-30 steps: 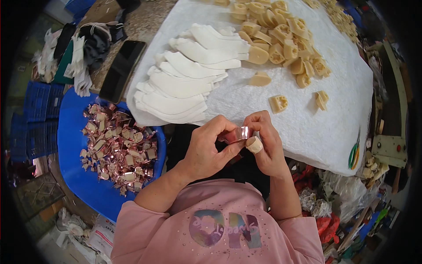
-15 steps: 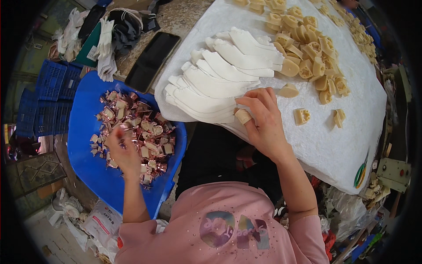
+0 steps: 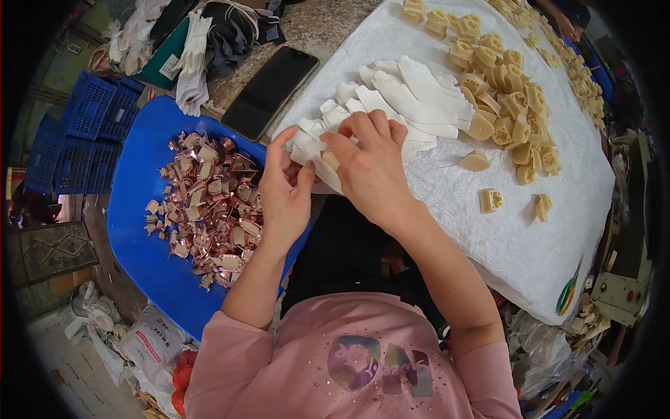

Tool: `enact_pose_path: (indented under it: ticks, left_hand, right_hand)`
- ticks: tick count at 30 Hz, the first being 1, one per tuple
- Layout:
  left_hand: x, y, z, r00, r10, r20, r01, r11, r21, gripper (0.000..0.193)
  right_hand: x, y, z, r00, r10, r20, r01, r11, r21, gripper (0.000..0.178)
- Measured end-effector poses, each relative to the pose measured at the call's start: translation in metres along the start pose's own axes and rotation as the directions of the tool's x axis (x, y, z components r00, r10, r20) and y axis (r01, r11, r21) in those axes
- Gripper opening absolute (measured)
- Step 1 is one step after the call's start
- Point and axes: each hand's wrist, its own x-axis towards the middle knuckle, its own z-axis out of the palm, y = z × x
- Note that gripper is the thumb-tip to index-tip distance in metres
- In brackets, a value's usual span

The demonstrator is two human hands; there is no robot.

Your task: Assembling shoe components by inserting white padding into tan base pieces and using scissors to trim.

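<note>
Both my hands meet at the near left end of a fanned stack of thin, curved white pieces [image 3: 419,98]. My left hand [image 3: 285,202] is closed, thumb against fingers, beside the nearest white piece; what lies inside the grip is hidden. Over the same end bends my right hand [image 3: 373,167], its fingers curled down on the nearest white piece. A small beige patch shows by its thumb, and I cannot tell whether it is a loose part or a cover on the thumb. Metallic pink parts with beige faces [image 3: 209,188] fill much of a blue basin [image 3: 132,258] at left.
Beige moulded pieces [image 3: 502,98] lie heaped on the white-covered surface [image 3: 433,202] at right, a few apart. Behind the basin lies a black phone [image 3: 272,91]. Scissors with green and orange handles [image 3: 569,293] rest near the right edge. Blue crates [image 3: 87,108] stand far left.
My left hand has left the pink parts in the basin and come right to the white stack. My right hand has moved left along the stack, and the two hands are now together.
</note>
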Motion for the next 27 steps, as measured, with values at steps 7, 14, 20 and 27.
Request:
enact_pose_path:
  ticks: [7,14,20,27]
  left_hand:
    - [0.000,-0.010,0.002,0.999,0.006,-0.034,-0.008,0.998,-0.058,0.042]
    - [-0.001,-0.010,-0.007,0.979,0.204,0.007,-0.199,0.945,0.259,0.016]
    - [-0.003,0.000,0.005,0.969,0.248,0.018,-0.236,0.896,0.376,0.018]
    - [-0.030,0.037,0.044,0.753,0.526,0.394,-0.650,0.687,0.324,0.041]
  right_hand:
    - [0.003,0.002,0.008,1.000,-0.005,0.016,0.004,0.995,0.096,0.018]
    - [-0.043,0.014,-0.028,0.946,0.320,-0.059,-0.133,0.545,0.828,0.028]
    - [-0.074,0.038,-0.082,0.754,0.546,-0.366,0.128,0.424,0.896,0.014]
    - [-0.098,0.032,-0.116,0.888,0.393,-0.238,-0.103,0.676,0.729,0.015]
